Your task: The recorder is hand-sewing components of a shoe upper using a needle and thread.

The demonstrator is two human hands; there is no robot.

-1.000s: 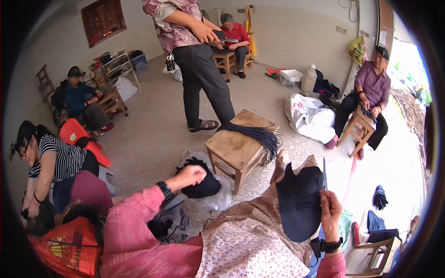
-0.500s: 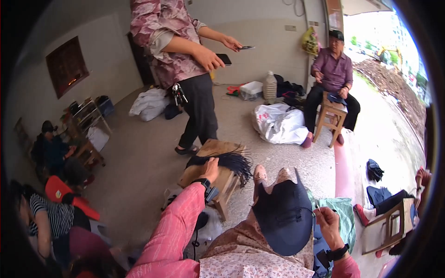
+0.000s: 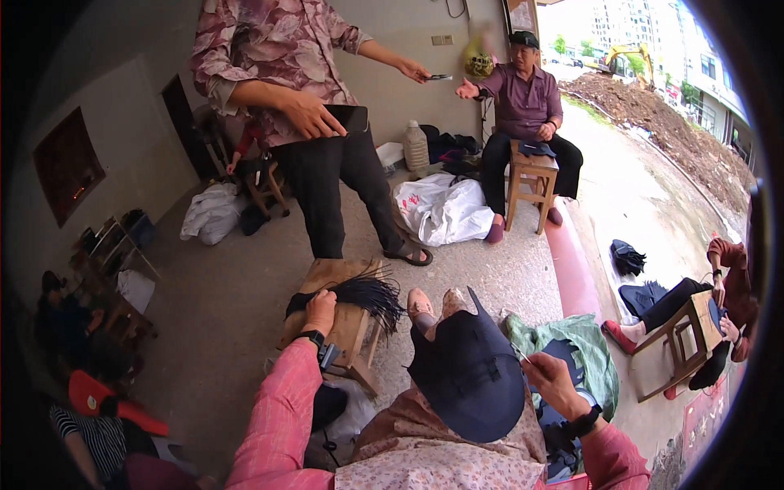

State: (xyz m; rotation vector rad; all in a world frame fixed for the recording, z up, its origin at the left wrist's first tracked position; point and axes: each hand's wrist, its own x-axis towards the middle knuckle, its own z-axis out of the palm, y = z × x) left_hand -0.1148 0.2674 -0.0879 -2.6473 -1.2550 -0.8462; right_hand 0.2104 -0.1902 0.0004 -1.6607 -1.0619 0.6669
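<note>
"Lying over the knees is a dark blue fabric piece (image 3: pixel 469 384), near and a little right of the middle, is it so?"

"Yes. It has a round lower edge, a pointed tip at its far side, and dark cord crossing its right part. Under it is a floral cloth (image 3: pixel 441 475) on the lap."

"And the right hand (image 3: pixel 552 382)?"

"It is just beside the right edge of the piece, with fingers closed on a thin pale tool (image 3: pixel 521 354) — too small for me to say which kind."

"How is the left hand (image 3: pixel 320 312)?"

"It is farther away, on a bundle of dark cords (image 3: pixel 363 294). The fingers are curled there — but I cannot tell if they grip a cord or only touch. The bundle lies across a wooden stool (image 3: pixel 349 324), its loose ends hanging at the right."

"What is around them?"

"At the near right, a green cloth (image 3: pixel 600 359) is with some dark pieces. Beyond the stool, a standing person (image 3: pixel 273 73) in a patterned shirt has a flat black object (image 3: pixel 353 119) in one hand. Farther to the right, a seated person (image 3: pixel 523 102) stretches one hand out, and a white sack (image 3: pixel 445 208) lies beside. At the left there is a red chair (image 3: pixel 90 389)."
</note>
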